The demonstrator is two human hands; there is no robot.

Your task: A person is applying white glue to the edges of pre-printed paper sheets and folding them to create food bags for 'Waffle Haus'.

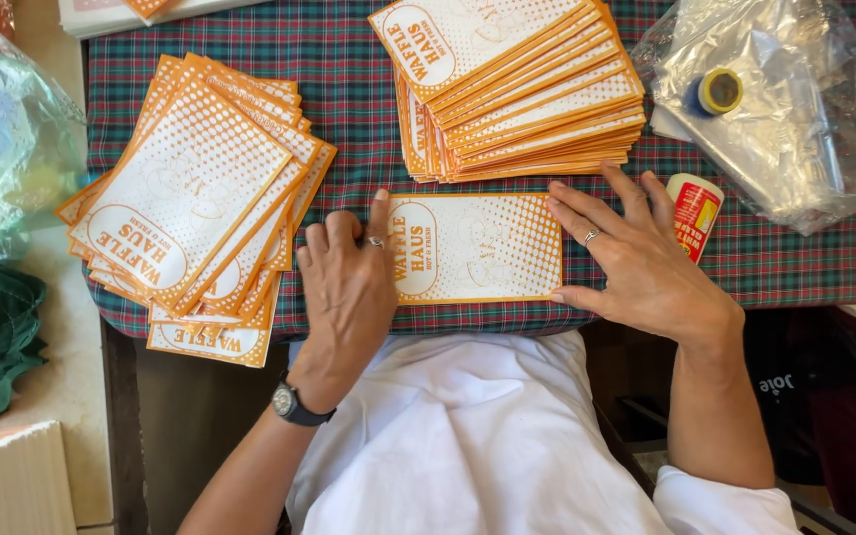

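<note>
Plaid cloth (349,89) in red and green covers the table, and one orange-and-white paper sleeve (475,248) lies flat on it near the front edge, straight before the person in the white apron (468,436). Both hands rest on that sleeve and neither grips it. At its left end the left hand (347,297) lies knuckles up, its fingers curled loosely and the forefinger stretched along the short edge; a ring shows on one finger and a dark watch (292,402) on the wrist. At the sleeve's right end the right hand (636,263) lies open and flat, fingers spread, fingertips pressing the edge. Just behind the sleeve is a neat stack of like sleeves (517,89); to the sleeve's left a looser, fanned pile (195,198) spreads toward the table's corner. Right of the sleeve, past the right hand, lies a small red-and-white glue bottle (694,213), and behind that a crumpled clear plastic bag (785,119) with a roll of tape (717,91) showing through.
</note>
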